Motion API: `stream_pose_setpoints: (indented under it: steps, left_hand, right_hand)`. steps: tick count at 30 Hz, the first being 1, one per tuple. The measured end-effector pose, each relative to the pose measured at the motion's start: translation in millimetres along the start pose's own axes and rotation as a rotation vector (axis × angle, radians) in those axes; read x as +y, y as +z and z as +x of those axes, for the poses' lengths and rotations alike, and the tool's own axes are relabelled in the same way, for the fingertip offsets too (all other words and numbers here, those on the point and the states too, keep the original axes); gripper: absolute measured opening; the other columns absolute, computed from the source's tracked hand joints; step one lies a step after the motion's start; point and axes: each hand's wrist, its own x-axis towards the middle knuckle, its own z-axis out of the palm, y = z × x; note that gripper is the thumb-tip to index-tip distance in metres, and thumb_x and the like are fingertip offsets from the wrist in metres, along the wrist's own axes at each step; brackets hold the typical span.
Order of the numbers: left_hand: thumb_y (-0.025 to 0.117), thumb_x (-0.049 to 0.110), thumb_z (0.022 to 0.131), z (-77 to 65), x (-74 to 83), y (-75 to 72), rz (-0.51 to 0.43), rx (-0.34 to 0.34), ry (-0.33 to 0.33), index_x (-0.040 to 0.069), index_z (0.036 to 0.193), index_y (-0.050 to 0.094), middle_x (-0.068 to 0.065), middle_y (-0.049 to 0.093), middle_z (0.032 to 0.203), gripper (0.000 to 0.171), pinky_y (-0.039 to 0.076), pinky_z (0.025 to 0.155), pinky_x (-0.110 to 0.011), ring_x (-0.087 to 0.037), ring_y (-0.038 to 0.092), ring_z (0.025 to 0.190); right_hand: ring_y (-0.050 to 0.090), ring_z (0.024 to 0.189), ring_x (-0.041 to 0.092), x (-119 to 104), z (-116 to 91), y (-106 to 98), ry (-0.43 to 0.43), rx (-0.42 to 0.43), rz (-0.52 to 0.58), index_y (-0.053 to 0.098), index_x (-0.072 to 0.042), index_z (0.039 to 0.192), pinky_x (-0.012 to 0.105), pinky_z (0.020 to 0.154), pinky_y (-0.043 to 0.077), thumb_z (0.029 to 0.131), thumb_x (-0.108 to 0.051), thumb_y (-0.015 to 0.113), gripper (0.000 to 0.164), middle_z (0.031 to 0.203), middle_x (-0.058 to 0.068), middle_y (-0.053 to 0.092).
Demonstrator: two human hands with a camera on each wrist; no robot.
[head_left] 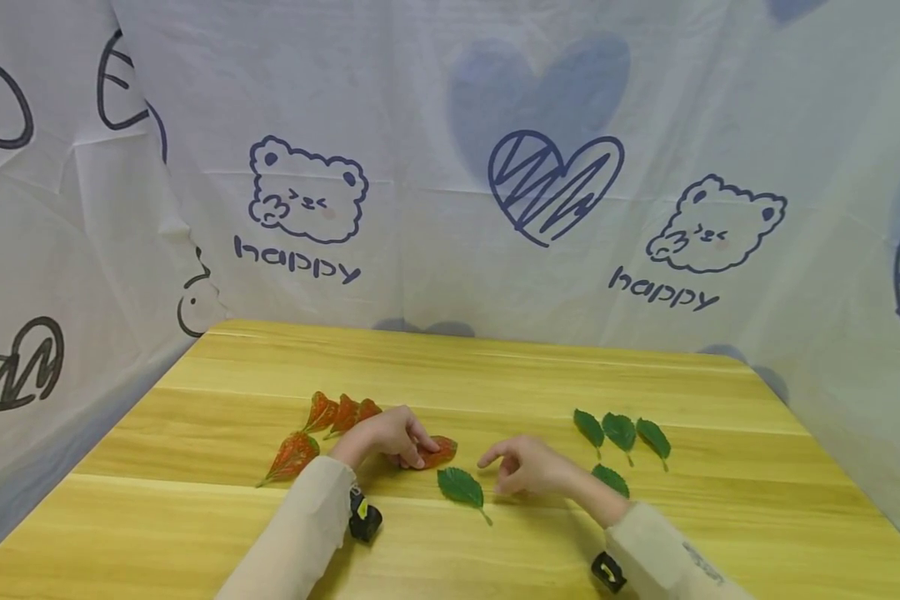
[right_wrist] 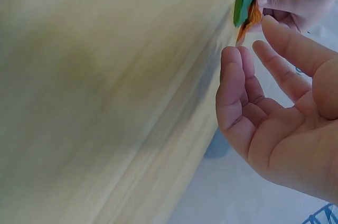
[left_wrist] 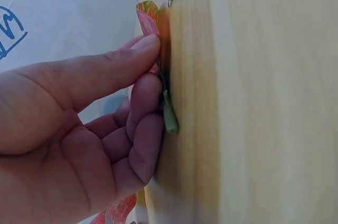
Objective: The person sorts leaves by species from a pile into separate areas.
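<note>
In the head view my left hand pinches a red artificial leaf with green tinges, low over the wooden table. The left wrist view shows the thumb and index finger on this red leaf, its green stem end hanging below them. A green artificial leaf lies just in front, between the hands. To the right of it hovers my right hand, holding nothing. Its fingers are loosely bent and apart from the thumb in the right wrist view.
Several red leaves lie at the left of the table, partly behind the left hand. On the right, three green leaves form a row, and another green leaf sits partly behind the right forearm. A printed cloth hangs behind the table.
</note>
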Motion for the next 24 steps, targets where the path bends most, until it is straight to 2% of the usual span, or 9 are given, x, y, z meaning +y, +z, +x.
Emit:
stream_pose_setpoints:
  steps: [7,17,24]
  left_hand:
    - [0.067,-0.007,0.074,0.4,-0.5,0.8,-0.001,0.005,-0.003,0.001,0.097,0.07,-0.009,0.065,0.069,0.025,0.048,0.051,-0.026,-0.01,0.052,0.05]
    - [0.067,-0.006,0.074,0.7,-0.3,0.9,0.006,0.009,-0.01,0.002,0.097,0.07,-0.006,0.063,0.066,0.024,0.047,0.049,-0.026,-0.01,0.051,0.049]
    - [0.067,-0.006,0.074,0.7,0.7,1.0,0.011,0.006,-0.009,0.003,0.097,0.07,-0.006,0.064,0.067,0.024,0.048,0.051,-0.027,-0.01,0.053,0.05]
  right_hand:
    - [0.042,0.049,0.008,-5,6,8,-0.001,-0.031,0.024,0.061,0.004,0.106,0.019,0.043,0.034,0.074,0.005,0.068,0.033,0.065,0.001,0.055]
    - [0.032,0.043,0.005,-10,8,12,0.017,-0.123,0.109,0.059,0.005,0.111,0.018,0.042,0.03,0.076,0.01,0.063,0.036,0.061,0.0,0.048]
    - [0.033,0.044,0.005,-10,10,15,0.002,-0.126,0.077,0.06,0.004,0.11,0.018,0.043,0.031,0.073,0.014,0.062,0.038,0.058,0.0,0.046]
